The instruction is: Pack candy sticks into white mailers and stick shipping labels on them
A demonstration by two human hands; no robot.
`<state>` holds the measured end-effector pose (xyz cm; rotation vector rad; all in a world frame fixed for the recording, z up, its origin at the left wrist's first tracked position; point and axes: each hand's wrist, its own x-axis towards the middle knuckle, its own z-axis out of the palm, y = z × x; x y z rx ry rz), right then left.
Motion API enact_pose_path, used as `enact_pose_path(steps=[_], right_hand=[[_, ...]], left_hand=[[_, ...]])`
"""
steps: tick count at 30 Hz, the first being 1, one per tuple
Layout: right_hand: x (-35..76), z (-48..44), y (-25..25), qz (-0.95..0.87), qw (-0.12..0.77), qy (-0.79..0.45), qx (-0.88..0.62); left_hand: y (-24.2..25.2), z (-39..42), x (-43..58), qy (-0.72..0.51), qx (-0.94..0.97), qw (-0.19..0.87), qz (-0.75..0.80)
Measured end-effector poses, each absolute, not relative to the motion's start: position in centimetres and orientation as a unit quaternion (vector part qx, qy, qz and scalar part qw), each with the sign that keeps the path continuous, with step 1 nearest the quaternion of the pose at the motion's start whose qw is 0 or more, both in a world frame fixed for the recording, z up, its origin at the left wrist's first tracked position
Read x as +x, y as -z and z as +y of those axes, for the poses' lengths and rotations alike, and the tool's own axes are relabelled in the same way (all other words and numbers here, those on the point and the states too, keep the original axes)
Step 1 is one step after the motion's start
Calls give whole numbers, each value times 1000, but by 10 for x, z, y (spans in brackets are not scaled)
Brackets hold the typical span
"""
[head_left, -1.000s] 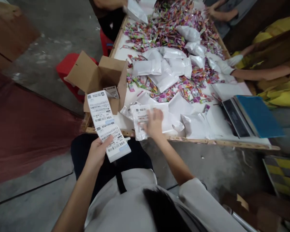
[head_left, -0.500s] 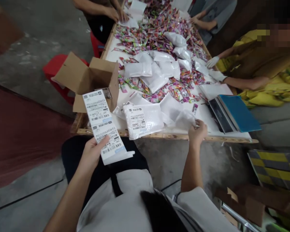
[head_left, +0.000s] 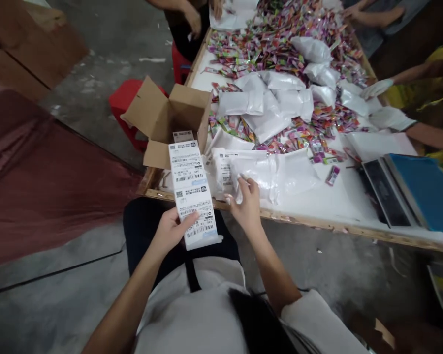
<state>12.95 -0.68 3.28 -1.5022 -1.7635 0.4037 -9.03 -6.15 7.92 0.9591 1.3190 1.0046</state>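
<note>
My left hand [head_left: 175,227] grips a strip of printed shipping labels [head_left: 192,184] with the thumb on top; the strip slants up toward an open carton. My right hand [head_left: 246,204] rests on a filled white mailing bag [head_left: 260,172] at the table's near edge, thumb and fingers apart. A printed label [head_left: 226,172] shows at the left of this bag, partly covered. Whether one bag or two overlap under my fingers I cannot tell. To the right lies a flat white bag [head_left: 299,172], and beyond it a small purple sachet [head_left: 332,175].
The open carton [head_left: 190,110] stands at the table's left corner, by a red stool [head_left: 123,101]. Several filled white bags [head_left: 269,113] lie on heaped colourful sachets [head_left: 258,54]. A blue folder [head_left: 421,191] sits at right. Co-workers' gloved hands [head_left: 391,118] are across the table.
My right hand has moved left from the flat bag's right end onto the filled bag. My left hand still holds the label strip. The view has turned left.
</note>
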Motion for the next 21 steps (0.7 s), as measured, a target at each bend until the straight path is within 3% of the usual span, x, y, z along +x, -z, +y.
enact_pose_path(steps=[6, 11, 16, 21], right_hand=[[89, -34, -70, -720, 434, -351, -412], [91, -58, -69, -792, 390, -319, -345], [104, -73, -77, -780, 415, -263, -387], [107, -74, -81, -731, 448, -311, -410]], left_hand=[[-82, -61, -94, -441, 385, 605, 540], [-88, -50, -95, -470, 209, 666, 540], [-95, -50, -78, -470, 238, 653, 545], [-93, -54, -74, -483, 264, 619, 560]])
